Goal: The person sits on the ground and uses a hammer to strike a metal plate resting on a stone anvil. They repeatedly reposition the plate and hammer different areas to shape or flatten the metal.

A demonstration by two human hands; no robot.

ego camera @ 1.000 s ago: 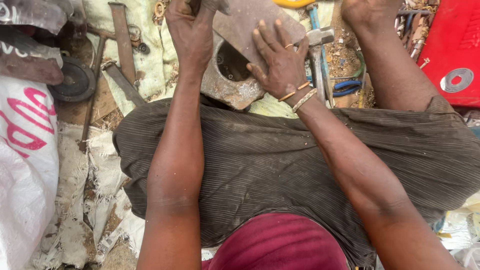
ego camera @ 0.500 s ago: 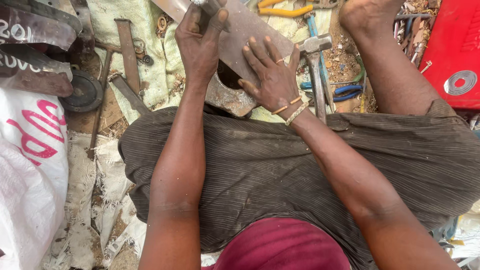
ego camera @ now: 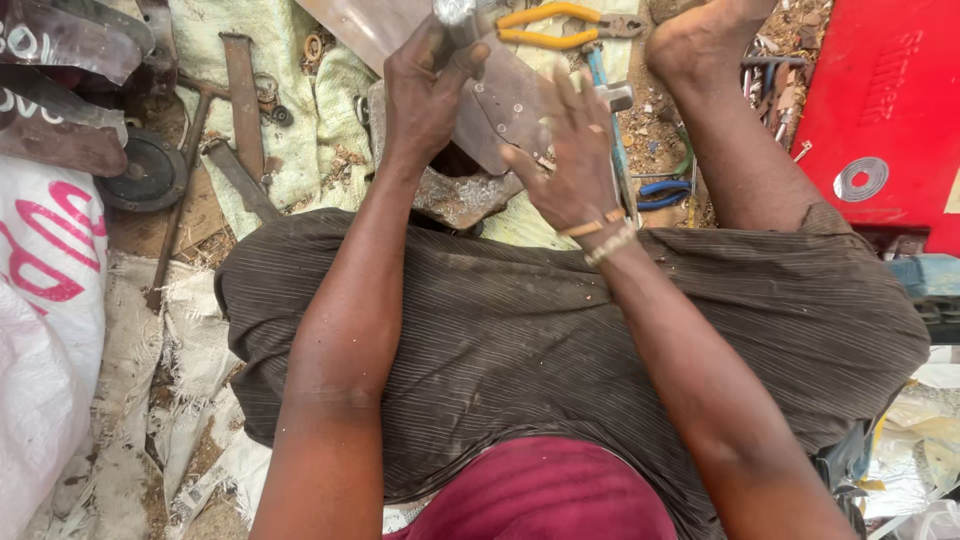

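Left hand (ego camera: pixel 425 95) gripping tool, maybe hammer (ego camera: pixel 455 15), right hand (ego camera: pixel 572 165) on metal sheet (ego camera: pixel 500 100)

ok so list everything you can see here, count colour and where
metal sheet: 1, grey-brown, top centre, under both hands
round metal block: 1, rusty grey, beneath the sheet
metal tool: 1, silver, gripped in the left hand, mostly cut off by the frame
pliers: 1, yellow handles, top centre on the cloth
hammer: 1, blue handle, right of the sheet
blue-handled pliers: 1, on the ground by the knee
flat metal bars: 2, rusty, upper left
disc: 1, dark, left
sack: 1, white with pink print, far left
red panel: 1, right edge
left hand: closed round the tool
right hand: fingers spread on the sheet
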